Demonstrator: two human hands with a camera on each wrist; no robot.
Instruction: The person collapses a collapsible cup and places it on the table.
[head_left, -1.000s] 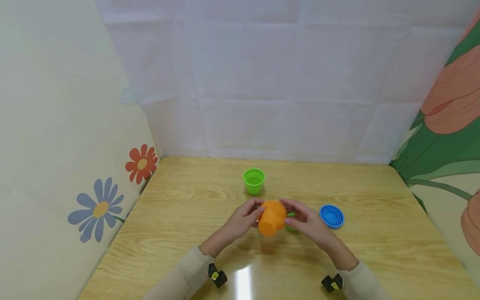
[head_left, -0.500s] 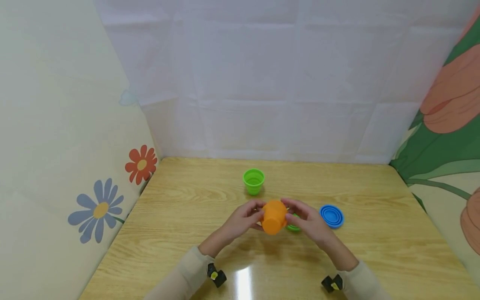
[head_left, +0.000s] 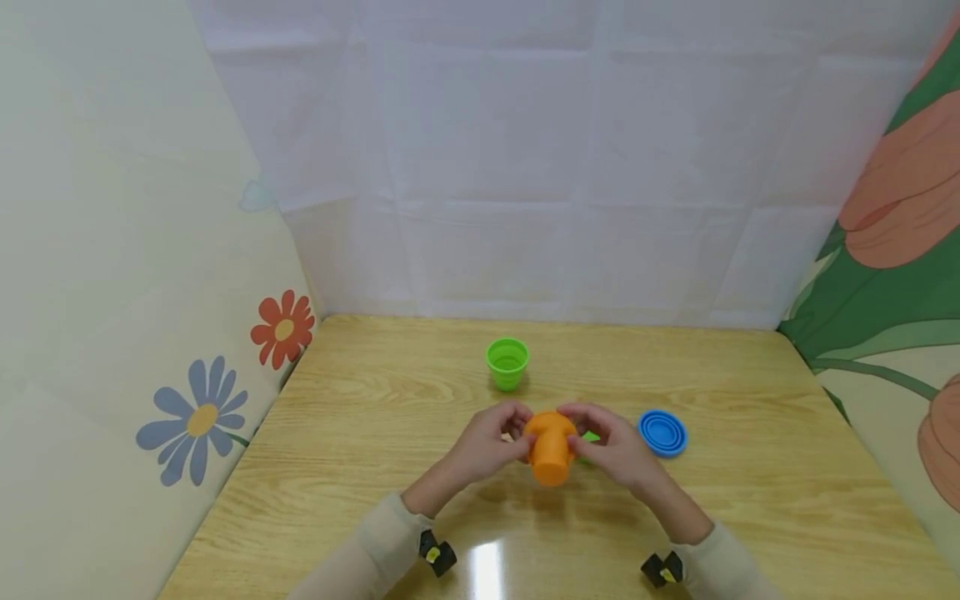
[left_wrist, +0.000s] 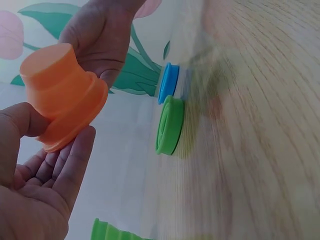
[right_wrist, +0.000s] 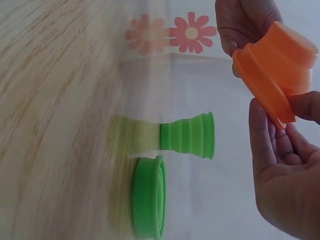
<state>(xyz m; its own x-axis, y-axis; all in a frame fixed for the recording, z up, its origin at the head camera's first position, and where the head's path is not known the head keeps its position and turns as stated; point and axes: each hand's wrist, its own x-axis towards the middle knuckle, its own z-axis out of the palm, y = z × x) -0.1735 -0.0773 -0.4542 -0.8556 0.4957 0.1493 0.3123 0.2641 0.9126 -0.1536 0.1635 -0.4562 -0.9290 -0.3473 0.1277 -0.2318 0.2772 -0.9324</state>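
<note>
An orange collapsible cup is held above the table between both hands, its closed base tilted down towards the person. My left hand pinches its wide rim on the left, thumb on the outer wall. Opposite it, the right hand pinches the rim between thumb and fingers. In the left wrist view the cup has a stepped wall, narrow at the base. Its mouth faces away and its inside is hidden. Behind the right fingers, a flattened green collapsible cup lies partly covered; the right wrist view shows this green cup whole.
An extended green collapsible cup stands upright farther back. To the right lies a flattened blue collapsible cup. The wooden table meets a white cloth at the back and flower-printed cloths at both sides.
The orange cup has turned, its base swinging from lower left to point straight at the person, and has shifted slightly right. Both hands keep hold of it. The other cups stay in place.
</note>
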